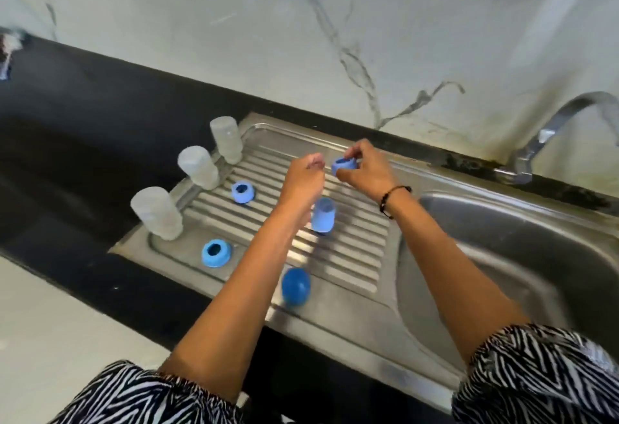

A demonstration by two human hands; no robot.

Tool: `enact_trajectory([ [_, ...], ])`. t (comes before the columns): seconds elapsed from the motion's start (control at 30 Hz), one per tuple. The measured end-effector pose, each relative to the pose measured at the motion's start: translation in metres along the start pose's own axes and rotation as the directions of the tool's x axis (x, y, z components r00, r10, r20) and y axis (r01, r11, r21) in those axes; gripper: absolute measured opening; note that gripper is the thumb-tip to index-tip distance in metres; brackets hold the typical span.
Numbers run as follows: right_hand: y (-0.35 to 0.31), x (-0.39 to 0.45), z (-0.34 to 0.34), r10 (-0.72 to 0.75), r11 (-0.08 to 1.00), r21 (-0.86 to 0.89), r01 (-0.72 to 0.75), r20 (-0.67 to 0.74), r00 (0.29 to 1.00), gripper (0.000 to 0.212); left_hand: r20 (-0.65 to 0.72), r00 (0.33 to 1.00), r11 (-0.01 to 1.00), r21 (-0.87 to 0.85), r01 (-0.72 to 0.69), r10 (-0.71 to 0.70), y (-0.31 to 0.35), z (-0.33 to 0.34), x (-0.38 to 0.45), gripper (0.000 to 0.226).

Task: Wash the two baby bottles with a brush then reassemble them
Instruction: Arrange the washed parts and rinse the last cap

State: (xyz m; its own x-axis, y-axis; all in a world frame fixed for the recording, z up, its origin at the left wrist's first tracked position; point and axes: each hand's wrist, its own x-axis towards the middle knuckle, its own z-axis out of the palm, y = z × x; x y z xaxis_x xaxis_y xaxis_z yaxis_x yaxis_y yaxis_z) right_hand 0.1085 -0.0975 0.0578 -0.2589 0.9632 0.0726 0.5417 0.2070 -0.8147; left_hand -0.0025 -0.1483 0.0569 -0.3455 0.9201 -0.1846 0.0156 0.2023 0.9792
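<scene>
three bottles (198,166) along drainboard (351,256) left edge, sink basin (536,256) right

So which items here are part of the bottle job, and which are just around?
Job:
three upturned clear bottles
blue ring in right hand
left hand
two blue rings
two blue caps

Around:
tap
sink basin
bracelet
</scene>
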Motion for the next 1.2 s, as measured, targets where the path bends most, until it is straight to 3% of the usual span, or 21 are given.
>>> enact_trajectory([
  [0.07,-0.020,0.027,0.034,-0.019,0.989,-0.148,0.025,0.036,0.999,0.018,-0.015,0.999,0.999,0.023,0.034,-0.034,-0.002,-0.033,0.018,0.026],
  [0.2,-0.044,0.077,0.102,-0.008,0.903,-0.426,0.056,0.114,0.993,0.039,-0.055,0.998,0.998,0.052,0.033,-0.030,-0.009,-0.082,0.054,0.030],
  [0.27,-0.046,0.095,0.129,0.014,0.850,-0.521,0.082,0.176,0.984,0.039,-0.059,0.996,0.996,0.049,0.069,-0.066,-0.014,-0.097,0.065,0.030],
  [0.33,-0.046,0.108,0.150,0.049,0.839,-0.538,0.079,0.219,0.975,0.021,-0.039,0.995,0.994,0.038,0.098,-0.096,-0.019,-0.107,0.074,0.026],
  [0.43,-0.036,0.119,0.168,0.081,0.814,-0.577,0.069,0.230,0.970,0.037,-0.025,0.989,0.989,0.027,0.147,-0.146,-0.022,-0.113,0.084,0.033],
  [0.53,-0.027,0.124,0.180,0.074,0.765,-0.637,0.091,0.227,0.971,0.035,-0.023,0.987,0.987,0.018,0.162,-0.162,-0.025,-0.115,0.093,0.025],
  [0.83,-0.034,0.111,0.153,0.120,0.779,-0.627,0.019,0.178,0.977,0.050,-0.004,0.991,0.990,-0.031,0.134,-0.134,-0.035,-0.104,0.092,0.039],
  [1.07,-0.027,0.040,0.073,0.040,0.879,-0.476,-0.028,0.014,0.999,0.032,0.067,0.995,0.993,-0.093,0.079,-0.073,-0.019,-0.068,0.056,0.037],
  [1.2,0.003,-0.025,0.018,0.072,0.916,-0.385,-0.112,-0.117,0.991,0.025,0.206,0.978,0.997,-0.055,0.054,-0.042,-0.016,-0.013,0.017,0.046],
])
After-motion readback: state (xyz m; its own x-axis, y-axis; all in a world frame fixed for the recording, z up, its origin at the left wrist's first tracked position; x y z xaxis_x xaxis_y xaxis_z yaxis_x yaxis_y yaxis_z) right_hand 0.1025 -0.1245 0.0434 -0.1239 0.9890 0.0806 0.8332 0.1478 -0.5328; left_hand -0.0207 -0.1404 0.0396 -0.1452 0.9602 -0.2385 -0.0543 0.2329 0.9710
